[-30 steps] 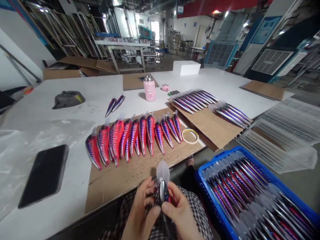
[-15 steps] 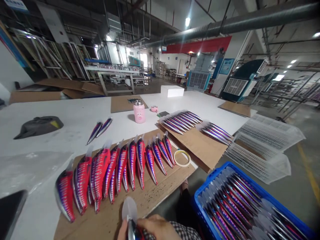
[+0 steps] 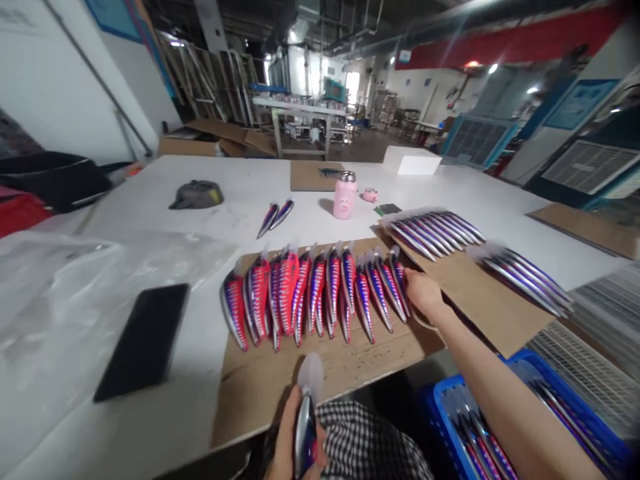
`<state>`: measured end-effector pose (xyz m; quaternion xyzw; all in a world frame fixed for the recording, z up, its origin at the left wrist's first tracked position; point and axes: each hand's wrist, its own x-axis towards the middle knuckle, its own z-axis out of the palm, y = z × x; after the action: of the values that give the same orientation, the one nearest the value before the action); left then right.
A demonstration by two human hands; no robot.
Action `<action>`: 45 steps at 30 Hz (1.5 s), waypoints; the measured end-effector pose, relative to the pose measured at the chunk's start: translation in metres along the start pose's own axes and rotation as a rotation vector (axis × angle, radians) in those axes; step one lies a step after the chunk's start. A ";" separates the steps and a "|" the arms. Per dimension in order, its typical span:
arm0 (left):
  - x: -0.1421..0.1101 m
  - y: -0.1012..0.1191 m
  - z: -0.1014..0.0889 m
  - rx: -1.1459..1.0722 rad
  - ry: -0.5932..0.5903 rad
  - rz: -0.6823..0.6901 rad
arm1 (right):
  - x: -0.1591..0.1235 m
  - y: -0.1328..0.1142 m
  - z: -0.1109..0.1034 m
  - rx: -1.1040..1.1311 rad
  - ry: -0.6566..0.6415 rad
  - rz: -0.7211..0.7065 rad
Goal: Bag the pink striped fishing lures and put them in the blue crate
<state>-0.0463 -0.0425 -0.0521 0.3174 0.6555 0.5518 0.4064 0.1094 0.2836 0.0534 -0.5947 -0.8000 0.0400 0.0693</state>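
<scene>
My left hand [image 3: 293, 437], low in the middle, grips a fishing lure [image 3: 305, 427] with a silver belly and a clear lip pointing up. My right hand [image 3: 423, 292] stretches forward to the right end of a row of lures on a cardboard sheet [image 3: 250, 393]. Its fingers are at the rightmost lure [image 3: 399, 280]; the fingertips are mostly hidden, so whether they grip it is unclear. Under the right wrist lies a roll of tape [image 3: 425, 324], partly covered. The lures in the row, such as this red and purple striped one [image 3: 289, 290], lean on one another.
More lures [image 3: 435, 233] lie on a second cardboard [image 3: 500, 320] at right. A blue basket [image 3: 440, 400] of lures stands below my right forearm. On the white table are a phone [image 3: 145, 340], a cap [image 3: 197, 195], two lures [image 3: 275, 215], a pink bottle [image 3: 345, 197] and plastic sheeting [image 3: 115, 280].
My right hand has left the lure in my left hand and reached out to the row's right end. The left hand still holds its lure. The view has turned left.
</scene>
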 end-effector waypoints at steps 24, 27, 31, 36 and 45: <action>-0.026 0.033 -0.009 0.524 -0.012 0.053 | 0.007 0.000 0.009 -0.263 -0.050 0.169; -0.027 0.032 -0.007 0.515 0.015 0.039 | 0.003 -0.001 0.003 -0.232 0.001 0.187; -0.026 0.025 -0.008 0.484 0.031 0.064 | -0.013 0.004 -0.018 -0.161 0.126 0.198; -0.025 0.017 -0.005 0.420 0.043 0.051 | -0.088 -0.003 -0.020 0.799 0.415 0.003; -0.027 0.018 0.004 0.383 0.066 -0.017 | -0.212 -0.090 0.057 1.377 0.011 -0.144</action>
<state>-0.0305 -0.0599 -0.0294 0.3649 0.7642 0.4237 0.3215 0.0756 0.0560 -0.0030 -0.3609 -0.6297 0.5310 0.4374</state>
